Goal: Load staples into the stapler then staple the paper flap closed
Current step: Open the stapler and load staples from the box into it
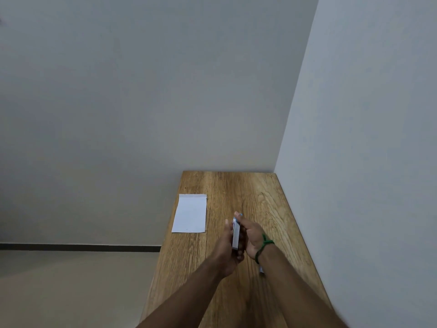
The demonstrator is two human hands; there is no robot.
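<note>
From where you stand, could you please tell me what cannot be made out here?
Head view:
1. stapler: mostly covered by the left hand and right hand; staples inside unseen.
2. small pale object on the table: partly under the right wrist, unidentifiable.
3. paper: too small to show its flap's state.

**Bare forearms, one green wrist band**

Both forearms (189, 292) are bare along all the length that shows. Round the wrist just behind the right hand (251, 234) runs a thin green thread band (264, 247), wound in several strands and knotted, with short loose ends sticking out. The left hand (225, 253) and its wrist are bare.
</note>
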